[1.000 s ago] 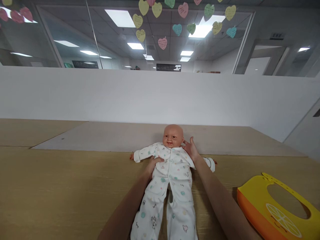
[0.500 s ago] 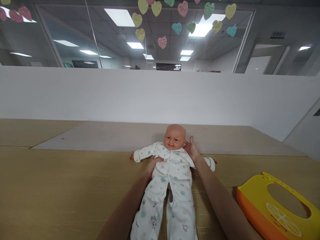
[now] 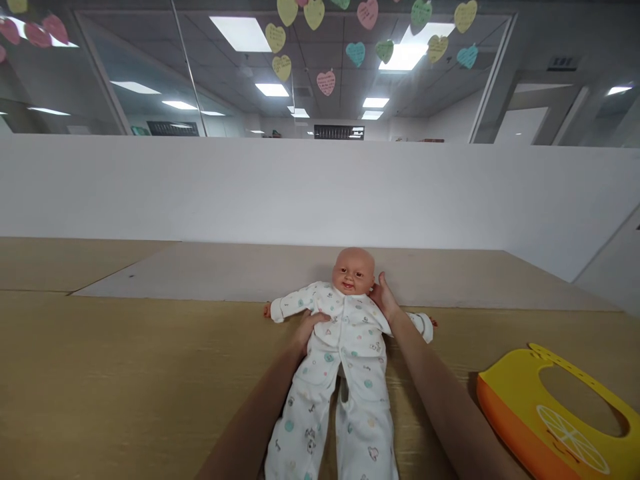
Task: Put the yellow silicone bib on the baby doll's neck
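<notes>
A baby doll [image 3: 345, 340] in a white printed sleepsuit lies on its back on the wooden table [image 3: 125, 373], arms spread and head pointing away from me. My left hand [image 3: 307, 328] grips the doll's side under its arm. The fingers of my right hand [image 3: 383, 297] sit behind the doll's neck and shoulder, against its bald head [image 3: 354, 270].
A yellow and orange silicone bib [image 3: 555, 413] lies on the table at the lower right. A white partition wall [image 3: 300, 187] runs along the far side of the table. Paper hearts [image 3: 326, 83] hang on the glass above it.
The doll's head has lifted and turned slightly to the right over my right hand. Both hands keep their hold on the doll.
</notes>
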The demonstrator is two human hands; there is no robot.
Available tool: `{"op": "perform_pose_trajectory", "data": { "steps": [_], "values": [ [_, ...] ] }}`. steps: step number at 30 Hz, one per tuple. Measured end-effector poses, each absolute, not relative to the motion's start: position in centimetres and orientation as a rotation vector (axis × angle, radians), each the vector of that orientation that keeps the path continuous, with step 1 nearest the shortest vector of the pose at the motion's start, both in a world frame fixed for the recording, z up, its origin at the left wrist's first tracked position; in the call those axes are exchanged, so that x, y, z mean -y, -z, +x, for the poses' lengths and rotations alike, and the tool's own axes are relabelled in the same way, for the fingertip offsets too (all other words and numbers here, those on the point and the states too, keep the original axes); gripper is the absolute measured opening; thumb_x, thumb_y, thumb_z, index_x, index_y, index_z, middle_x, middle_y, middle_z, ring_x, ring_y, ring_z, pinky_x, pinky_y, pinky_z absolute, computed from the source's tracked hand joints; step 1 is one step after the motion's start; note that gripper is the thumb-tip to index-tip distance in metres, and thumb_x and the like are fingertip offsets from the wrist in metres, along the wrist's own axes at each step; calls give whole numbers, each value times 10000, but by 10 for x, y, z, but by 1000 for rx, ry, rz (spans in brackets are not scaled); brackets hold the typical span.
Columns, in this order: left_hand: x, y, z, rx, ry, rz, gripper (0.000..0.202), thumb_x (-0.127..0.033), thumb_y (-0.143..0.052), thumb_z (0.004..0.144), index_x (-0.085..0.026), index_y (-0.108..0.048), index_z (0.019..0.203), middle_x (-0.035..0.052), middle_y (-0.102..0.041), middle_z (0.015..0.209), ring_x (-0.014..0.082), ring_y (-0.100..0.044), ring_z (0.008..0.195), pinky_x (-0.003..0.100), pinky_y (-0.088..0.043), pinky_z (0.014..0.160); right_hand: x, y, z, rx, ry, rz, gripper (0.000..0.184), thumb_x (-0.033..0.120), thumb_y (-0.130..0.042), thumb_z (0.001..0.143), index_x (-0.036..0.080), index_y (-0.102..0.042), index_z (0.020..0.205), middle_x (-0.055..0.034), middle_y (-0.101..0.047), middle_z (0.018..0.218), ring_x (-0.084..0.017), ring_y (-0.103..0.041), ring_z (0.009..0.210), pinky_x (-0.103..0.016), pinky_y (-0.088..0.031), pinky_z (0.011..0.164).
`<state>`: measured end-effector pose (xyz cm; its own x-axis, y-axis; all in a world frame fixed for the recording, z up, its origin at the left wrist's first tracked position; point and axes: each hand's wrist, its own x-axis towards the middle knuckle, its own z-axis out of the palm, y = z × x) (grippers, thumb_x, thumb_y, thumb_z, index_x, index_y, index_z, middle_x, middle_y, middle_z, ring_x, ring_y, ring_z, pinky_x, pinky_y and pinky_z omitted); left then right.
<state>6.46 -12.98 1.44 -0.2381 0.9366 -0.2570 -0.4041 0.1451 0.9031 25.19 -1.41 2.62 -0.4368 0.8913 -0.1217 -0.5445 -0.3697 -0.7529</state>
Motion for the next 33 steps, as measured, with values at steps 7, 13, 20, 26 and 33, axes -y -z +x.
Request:
{"op": "perform_pose_trajectory", "data": {
  "steps": [7, 13, 20, 26, 33],
  "values": [
    [129, -10, 62, -1161, -1408, 610, 350, -128, -666, 551, -193, -517, 861, -20, -607, 687, 170, -607, 639, 261, -474, 581, 19, -32, 248, 690, -1927, -737, 753, 683, -235, 894, 119, -456, 1340, -130, -703, 926, -245, -664, 903, -423, -444, 985],
    [134, -17, 65, -1254, -1386, 650, 308, -137, -669, 565, -197, -460, 784, -36, -575, 607, 150, -570, 569, 238, -441, 531, 13, -26, 249, 734, -1902, -702, 715, 689, -195, 895, 177, -489, 1299, -110, -701, 993, -230, -666, 883, -422, -442, 989],
    [137, -23, 69, -1235, -1394, 605, 317, -122, -654, 564, -212, -437, 776, -42, -572, 616, 148, -565, 565, 236, -437, 536, 9, -23, 248, 721, -1952, -777, 785, 726, -144, 874, 116, -572, 1120, -140, -692, 854, -238, -665, 873, -394, -466, 954],
    [136, -17, 65, -1241, -1386, 638, 322, -148, -678, 566, -201, -483, 817, -27, -599, 666, 168, -594, 612, 255, -453, 572, 15, -22, 251, 867, -1952, -865, 802, 753, -110, 857, 127, -590, 1000, -114, -675, 735, -251, -670, 765, -421, -484, 914],
    [135, -18, 66, -1232, -1400, 621, 311, -134, -694, 547, -192, -503, 785, -21, -598, 654, 178, -605, 612, 268, -474, 576, 13, -17, 251, 795, -1915, -738, 689, 696, -165, 891, 179, -494, 1205, -104, -702, 827, -251, -688, 770, -457, -509, 850]
  ]
}}
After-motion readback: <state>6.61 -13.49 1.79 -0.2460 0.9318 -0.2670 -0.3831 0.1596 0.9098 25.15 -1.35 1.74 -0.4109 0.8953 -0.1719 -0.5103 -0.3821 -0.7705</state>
